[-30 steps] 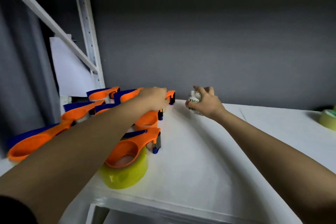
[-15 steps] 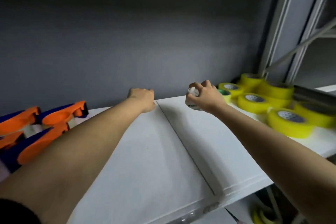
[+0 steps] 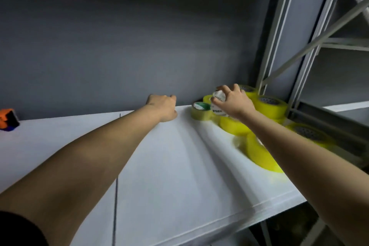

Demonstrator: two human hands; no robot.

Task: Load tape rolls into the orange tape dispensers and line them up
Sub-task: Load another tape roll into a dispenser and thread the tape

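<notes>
**A:** Where are the tape rolls?

**B:** Clustered at the right end of the white shelf [image 3: 179, 166], against the grey upright [image 3: 279, 46]. The yellow tape rolls [image 3: 268, 105] lie flat, some stacked, and one paler roll [image 3: 199, 110] with a green-and-white core sits at the left edge of the pile.

**A:** And the right hand?

**B:** The right hand [image 3: 232, 102] hovers over that pile, fingers curled and pinching a small white object with dark print [image 3: 218, 97]. It looks like an empty core, though blur keeps me from being sure.

**A:** So the step is?

**B:** My guess: get rid of that piece, then pick a fresh roll. To do it well, I would set the white piece clear of the pile so it does not mix with the full rolls. Then take the pale outlying roll or a top one, gripping across the outer rim, so the stack underneath stays put.

**A:** The left hand?

**B:** The left hand [image 3: 162, 107] rests on the shelf near the back wall, fingers curled under and holding nothing I can see. It could steady a neighbouring roll during the lift.

**A:** The dispensers?

**B:** Only one orange tape dispenser [image 3: 8, 119] shows, at the far left edge, well apart from the rolls. The chosen roll has a long carry, so a firm grip matters.
</notes>
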